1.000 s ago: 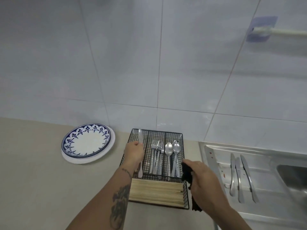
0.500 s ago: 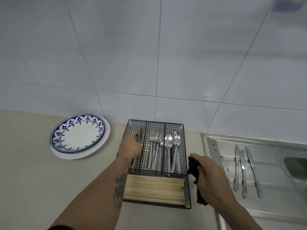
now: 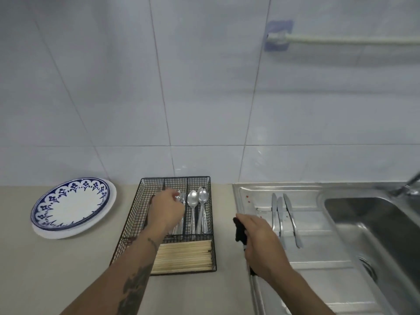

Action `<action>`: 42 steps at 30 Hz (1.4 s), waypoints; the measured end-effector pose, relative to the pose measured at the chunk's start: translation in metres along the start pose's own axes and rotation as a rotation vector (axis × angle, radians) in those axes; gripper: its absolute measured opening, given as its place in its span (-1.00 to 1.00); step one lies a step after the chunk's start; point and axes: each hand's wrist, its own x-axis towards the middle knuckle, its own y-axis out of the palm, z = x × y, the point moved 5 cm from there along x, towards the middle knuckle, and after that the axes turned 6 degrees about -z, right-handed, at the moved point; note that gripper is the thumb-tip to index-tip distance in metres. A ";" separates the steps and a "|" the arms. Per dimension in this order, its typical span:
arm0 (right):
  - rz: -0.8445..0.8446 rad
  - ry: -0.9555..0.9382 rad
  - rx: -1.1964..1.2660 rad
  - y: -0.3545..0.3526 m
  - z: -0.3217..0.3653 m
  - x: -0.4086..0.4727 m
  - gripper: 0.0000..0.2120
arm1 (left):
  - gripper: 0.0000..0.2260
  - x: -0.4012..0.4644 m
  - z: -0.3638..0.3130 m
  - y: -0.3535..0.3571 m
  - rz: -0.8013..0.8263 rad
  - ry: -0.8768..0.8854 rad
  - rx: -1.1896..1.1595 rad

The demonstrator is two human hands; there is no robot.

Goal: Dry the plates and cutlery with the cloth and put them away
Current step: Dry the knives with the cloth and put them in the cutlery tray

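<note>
A black wire cutlery basket (image 3: 145, 189) stands on the beige counter against the wall. It holds forks (image 3: 182, 198), two spoons (image 3: 197, 200) and, in the front section, wooden chopsticks (image 3: 184, 255). My left hand (image 3: 167, 210) hovers over the basket's left sections, fingers loosely curled, with nothing visible in them. My right hand (image 3: 259, 242) grips a dark cloth (image 3: 239, 228) at the counter's edge by the sink. Three knives (image 3: 281, 217) lie on the steel drainboard. A blue-patterned plate (image 3: 72, 205) rests on a white plate to the left.
The steel sink basin (image 3: 375, 235) lies at the right, with a faucet (image 3: 409, 187) behind it. A white rail (image 3: 341, 40) is fixed on the tiled wall above. Bare beige counter (image 3: 56, 269) stretches in front of the plates.
My left hand has lowered the knife it held into the basket's left section and shifted right over the forks. My right hand with the cloth has moved right toward the drainboard.
</note>
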 end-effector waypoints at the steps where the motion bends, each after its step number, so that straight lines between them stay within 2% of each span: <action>1: -0.004 -0.004 -0.008 -0.005 -0.005 -0.005 -0.46 | -0.65 -0.010 -0.011 0.008 0.024 0.026 -0.007; 8: -0.049 0.106 -0.035 -0.047 -0.058 -0.030 -0.46 | -0.71 -0.074 -0.064 0.095 0.222 0.155 -0.025; 14: -0.069 0.243 0.000 -0.075 -0.111 -0.039 -0.68 | -0.71 -0.110 -0.098 0.175 0.362 0.148 0.017; 21: -0.002 0.230 -0.066 -0.080 -0.163 -0.029 -0.75 | -0.84 -0.110 -0.132 0.232 0.289 0.165 0.247; 24: 0.047 0.193 -0.098 -0.070 -0.179 -0.029 -0.76 | -0.85 -0.112 -0.140 0.243 0.250 0.168 0.347; 28: 0.103 0.150 -0.090 -0.052 -0.196 -0.039 -0.71 | -0.83 -0.113 -0.148 0.248 0.235 0.115 0.366; 36: 0.004 0.081 -0.043 -0.048 -0.203 -0.052 -0.53 | -0.72 -0.109 -0.151 0.247 0.253 0.044 0.370; 42: -0.118 0.095 0.015 -0.070 -0.187 -0.038 -0.60 | -0.75 -0.111 -0.146 0.222 0.223 0.095 0.352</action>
